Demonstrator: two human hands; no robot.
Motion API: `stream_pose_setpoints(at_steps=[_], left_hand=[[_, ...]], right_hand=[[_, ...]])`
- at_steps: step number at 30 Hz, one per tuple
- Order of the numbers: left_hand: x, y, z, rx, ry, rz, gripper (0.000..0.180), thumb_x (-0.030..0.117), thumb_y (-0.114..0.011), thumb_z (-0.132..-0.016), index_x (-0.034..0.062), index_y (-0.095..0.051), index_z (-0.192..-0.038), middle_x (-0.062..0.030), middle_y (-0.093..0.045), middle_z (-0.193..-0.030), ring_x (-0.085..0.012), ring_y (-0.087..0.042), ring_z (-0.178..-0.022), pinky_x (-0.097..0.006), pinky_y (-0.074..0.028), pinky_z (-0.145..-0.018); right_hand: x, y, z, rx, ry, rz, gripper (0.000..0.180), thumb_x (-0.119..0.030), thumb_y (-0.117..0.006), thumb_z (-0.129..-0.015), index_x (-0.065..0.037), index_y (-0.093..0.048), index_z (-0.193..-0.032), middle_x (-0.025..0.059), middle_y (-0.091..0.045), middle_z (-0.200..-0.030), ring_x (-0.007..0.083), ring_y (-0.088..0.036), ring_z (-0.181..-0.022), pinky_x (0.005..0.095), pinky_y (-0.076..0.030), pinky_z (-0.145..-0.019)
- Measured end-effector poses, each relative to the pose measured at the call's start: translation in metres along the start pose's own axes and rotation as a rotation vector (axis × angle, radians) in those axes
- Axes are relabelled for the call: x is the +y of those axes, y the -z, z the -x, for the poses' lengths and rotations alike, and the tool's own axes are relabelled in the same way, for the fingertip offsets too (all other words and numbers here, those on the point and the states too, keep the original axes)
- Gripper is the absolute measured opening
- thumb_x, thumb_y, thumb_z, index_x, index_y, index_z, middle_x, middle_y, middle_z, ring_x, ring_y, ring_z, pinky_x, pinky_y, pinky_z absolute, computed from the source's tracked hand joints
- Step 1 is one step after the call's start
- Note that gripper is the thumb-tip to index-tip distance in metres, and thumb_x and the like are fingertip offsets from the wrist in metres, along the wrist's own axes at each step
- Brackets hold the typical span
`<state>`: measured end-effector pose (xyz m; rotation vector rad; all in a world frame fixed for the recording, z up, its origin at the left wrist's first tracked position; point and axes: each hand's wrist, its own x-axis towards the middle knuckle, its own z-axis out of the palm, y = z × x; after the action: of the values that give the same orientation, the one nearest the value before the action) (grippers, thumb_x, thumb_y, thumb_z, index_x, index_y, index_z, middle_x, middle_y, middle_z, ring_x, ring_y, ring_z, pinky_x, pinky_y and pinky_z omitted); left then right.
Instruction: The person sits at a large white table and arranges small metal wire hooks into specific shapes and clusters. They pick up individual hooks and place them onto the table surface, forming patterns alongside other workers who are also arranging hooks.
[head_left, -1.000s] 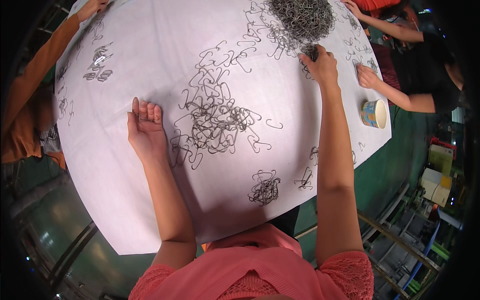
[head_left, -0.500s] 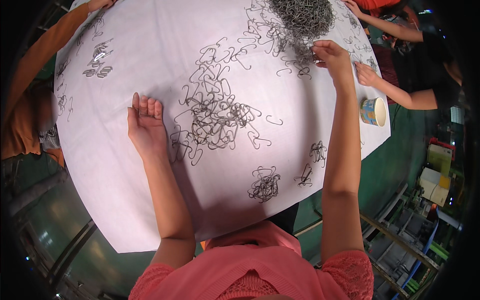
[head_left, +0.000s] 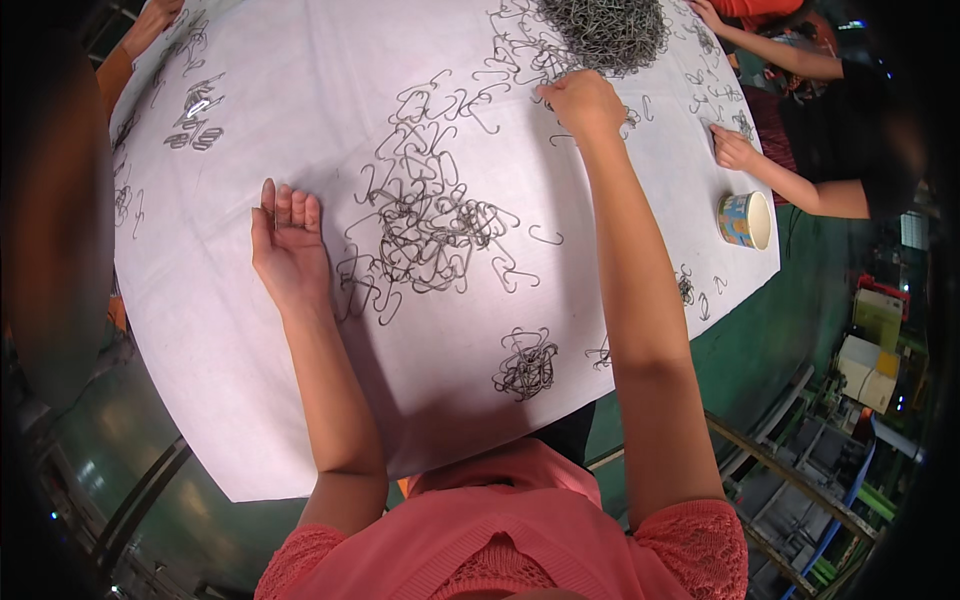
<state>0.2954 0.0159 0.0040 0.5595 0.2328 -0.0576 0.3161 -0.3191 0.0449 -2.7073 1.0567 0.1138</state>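
Bent grey wire hooks lie loose on the white-covered table [head_left: 230, 400], with a tangled heap of hooks [head_left: 430, 235] in the middle. Left of this heap, my left hand [head_left: 290, 245] rests palm up with its fingers stretched out and open. A thin dark line crosses its fingers, too faint to name. My right hand [head_left: 585, 100] reaches over scattered hooks just below the dense large pile of hooks [head_left: 605, 35] at the far side. Its fingers are bent together and point left; whatever is between them is hidden.
A smaller clump of hooks [head_left: 525, 365] lies near the front edge. To the right stands a patterned paper cup [head_left: 745, 220]. Another person's hand [head_left: 733, 148] touches the right side, and a further hand [head_left: 155, 25] is at the far left. Flat grouped hooks [head_left: 193, 135] lie left.
My right hand has moved left, from beside the large pile's lower right to below its left side, and its fingers now turn leftward. My left hand has hardly moved.
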Motion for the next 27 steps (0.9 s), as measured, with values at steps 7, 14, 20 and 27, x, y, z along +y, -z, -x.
stream_pose_setpoints(at_steps=[7, 14, 20, 27], left_hand=[[-0.002, 0.001, 0.001, -0.009, -0.006, -0.022, 0.033, 0.023, -0.036, -0.095, -0.0017, -0.047, -0.114, -0.0101, -0.058, -0.096, -0.0213, -0.056, -0.089, -0.035, -0.046, -0.085], [-0.002, -0.002, 0.006, -0.024, 0.004, 0.000, 0.034, 0.024, -0.036, -0.095, -0.0014, -0.047, -0.115, -0.0104, -0.058, -0.095, -0.0212, -0.056, -0.089, -0.035, -0.046, -0.084], [-0.020, -0.033, 0.036, -0.148, 0.132, 0.087, 0.036, 0.025, -0.035, -0.096, -0.0006, -0.044, -0.119, -0.0094, -0.057, -0.095, -0.0208, -0.056, -0.086, -0.035, -0.047, -0.082], [-0.076, -0.078, 0.085, -0.121, 0.448, 0.023, 0.030, 0.022, -0.041, -0.094, -0.0006, -0.046, -0.114, -0.0078, -0.054, -0.092, -0.0179, -0.055, -0.084, -0.031, -0.050, -0.077]], right_hand=[[-0.012, 0.007, 0.012, -0.216, 0.063, 0.115, 0.031, -0.018, -0.054, -0.078, -0.004, -0.059, -0.106, 0.0122, -0.064, -0.101, 0.0256, -0.059, -0.098, 0.0471, -0.034, -0.091], [0.025, 0.027, 0.062, 0.096, 0.261, 0.127, 0.012, -0.015, -0.057, -0.079, -0.011, -0.062, -0.088, 0.0066, -0.067, -0.082, 0.0265, -0.063, -0.079, 0.0399, -0.041, -0.081], [0.064, 0.029, 0.073, 0.209, 0.236, -0.068, 0.007, -0.013, -0.062, -0.076, -0.012, -0.064, -0.083, 0.0057, -0.067, -0.079, 0.0236, -0.063, -0.075, 0.0351, -0.045, -0.071], [0.079, 0.016, 0.078, 0.058, 0.328, -0.319, 0.013, -0.011, -0.065, -0.076, -0.010, -0.067, -0.088, 0.0058, -0.065, -0.076, 0.0172, -0.060, -0.066, 0.0297, -0.047, -0.063]])
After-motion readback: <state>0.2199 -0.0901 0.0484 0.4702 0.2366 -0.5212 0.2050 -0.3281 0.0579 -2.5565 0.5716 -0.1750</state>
